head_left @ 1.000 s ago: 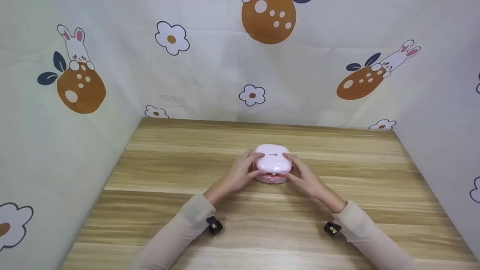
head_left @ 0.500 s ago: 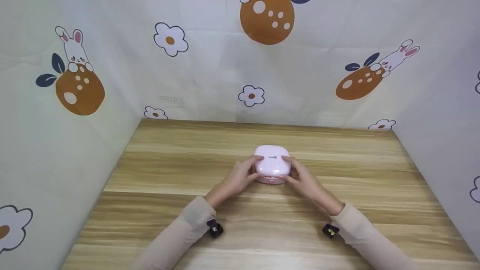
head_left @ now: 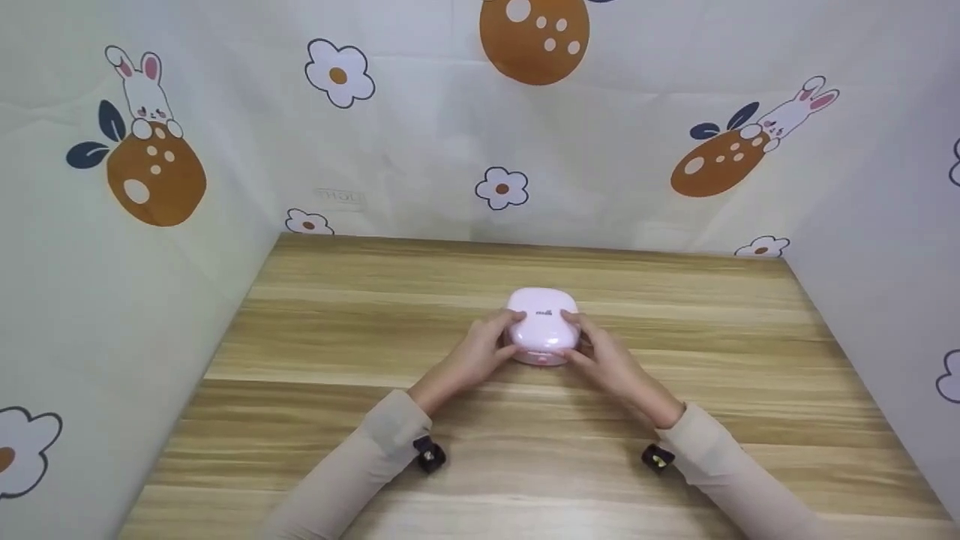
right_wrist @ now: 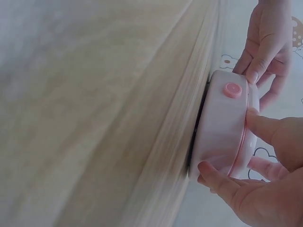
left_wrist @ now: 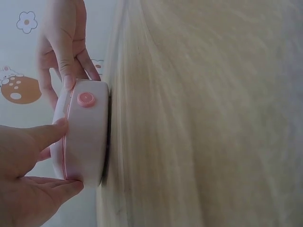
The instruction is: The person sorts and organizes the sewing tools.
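A pale pink lidded case [head_left: 543, 322] with rounded corners and small dark lettering on its lid sits on the wooden table. Its lid lies down on the base, and a thin pink seam shows between them. On the front is a round pink button [left_wrist: 86, 99]. My left hand [head_left: 484, 346] grips the case's left side, thumb at the front of the lid edge and fingers along the side. Opposite it, my right hand [head_left: 609, 360] holds the right side likewise, with its thumb [right_wrist: 260, 124] on the seam. Some fingers are hidden behind the case.
The wood-grain table [head_left: 360, 315] is enclosed by a pale cloth backdrop [head_left: 420, 135] printed with flowers, rabbits and oranges. A small black camera hangs at each sleeve cuff, left camera [head_left: 430, 456] and right camera [head_left: 658, 457].
The lid has come down onto the base, pressed by both hands. The gap at the front, wide a second ago, has narrowed to a seam. The case has stayed in place.
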{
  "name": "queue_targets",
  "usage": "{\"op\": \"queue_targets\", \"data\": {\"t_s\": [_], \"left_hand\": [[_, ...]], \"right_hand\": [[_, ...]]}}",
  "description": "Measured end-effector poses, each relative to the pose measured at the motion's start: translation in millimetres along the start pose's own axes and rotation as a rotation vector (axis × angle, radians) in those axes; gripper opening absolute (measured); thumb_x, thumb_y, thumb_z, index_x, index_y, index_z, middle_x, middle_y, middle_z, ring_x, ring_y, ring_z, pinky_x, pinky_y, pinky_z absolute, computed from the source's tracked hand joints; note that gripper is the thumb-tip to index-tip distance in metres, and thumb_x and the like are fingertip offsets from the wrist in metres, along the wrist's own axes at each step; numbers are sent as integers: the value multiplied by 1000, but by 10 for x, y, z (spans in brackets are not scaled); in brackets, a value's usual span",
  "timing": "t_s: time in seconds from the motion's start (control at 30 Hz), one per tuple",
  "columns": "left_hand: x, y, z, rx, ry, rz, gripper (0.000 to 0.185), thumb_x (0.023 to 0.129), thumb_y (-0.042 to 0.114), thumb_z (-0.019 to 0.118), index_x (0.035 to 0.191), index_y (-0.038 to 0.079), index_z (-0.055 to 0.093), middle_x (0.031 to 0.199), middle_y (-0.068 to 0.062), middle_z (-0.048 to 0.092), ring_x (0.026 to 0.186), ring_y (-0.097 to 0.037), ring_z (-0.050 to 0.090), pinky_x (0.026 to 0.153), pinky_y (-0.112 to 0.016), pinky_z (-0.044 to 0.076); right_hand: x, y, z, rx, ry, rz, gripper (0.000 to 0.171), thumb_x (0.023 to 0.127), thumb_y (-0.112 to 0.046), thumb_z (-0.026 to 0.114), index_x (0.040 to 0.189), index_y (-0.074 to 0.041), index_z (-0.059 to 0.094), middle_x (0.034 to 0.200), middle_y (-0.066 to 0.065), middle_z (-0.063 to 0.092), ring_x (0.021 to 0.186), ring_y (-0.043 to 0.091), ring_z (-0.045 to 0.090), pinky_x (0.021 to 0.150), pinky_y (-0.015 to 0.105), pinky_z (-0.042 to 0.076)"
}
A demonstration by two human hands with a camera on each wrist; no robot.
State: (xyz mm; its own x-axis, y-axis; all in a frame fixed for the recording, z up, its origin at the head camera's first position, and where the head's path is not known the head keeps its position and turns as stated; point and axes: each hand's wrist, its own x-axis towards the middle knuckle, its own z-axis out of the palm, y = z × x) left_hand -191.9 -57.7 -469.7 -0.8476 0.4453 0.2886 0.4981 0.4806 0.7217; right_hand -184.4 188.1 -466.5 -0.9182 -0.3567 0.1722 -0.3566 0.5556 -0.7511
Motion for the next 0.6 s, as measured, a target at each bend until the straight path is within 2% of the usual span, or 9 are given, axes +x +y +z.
{"op": "queue_targets", "data": {"t_s": [0.2,0.37,0.47,0.53,0.6], "left_hand": [[10,27,30,32,-23,-1,45,96,8,75,137,-7,61,136,-28,65,127,-41,64,112,-47,52],[-18,22,35,63,-46,9,48,98,13,74,139,-6,59,138,-30,63,128,-41,64,112,-47,52],[-26,26,7,89,-65,5,49,100,17,73,142,-4,58,146,-35,55,136,-46,57,116,-49,48],[-30,34,-20,110,-83,-10,52,102,22,71,146,-1,57,152,-38,47,140,-49,51,118,-51,44],[-44,44,-44,143,-100,-35,55,104,26,68,151,2,54,158,-38,40,144,-50,46,119,-53,43]], "right_hand": [[-42,-39,-39,-43,8,19,55,95,-1,75,144,10,54,138,41,58,120,50,67,103,50,57],[-81,-48,-64,-164,7,-2,58,95,-9,77,146,5,55,120,34,70,107,43,72,98,55,59],[-100,-46,-86,-208,1,-18,60,95,-12,78,149,2,54,121,31,72,110,42,70,101,58,56],[-109,-45,-100,-225,5,-27,61,96,-13,78,150,0,54,129,29,70,116,42,69,104,58,54],[-118,-55,-113,-240,5,-20,62,97,-16,78,152,-2,53,127,27,71,113,40,69,101,58,55]]}}
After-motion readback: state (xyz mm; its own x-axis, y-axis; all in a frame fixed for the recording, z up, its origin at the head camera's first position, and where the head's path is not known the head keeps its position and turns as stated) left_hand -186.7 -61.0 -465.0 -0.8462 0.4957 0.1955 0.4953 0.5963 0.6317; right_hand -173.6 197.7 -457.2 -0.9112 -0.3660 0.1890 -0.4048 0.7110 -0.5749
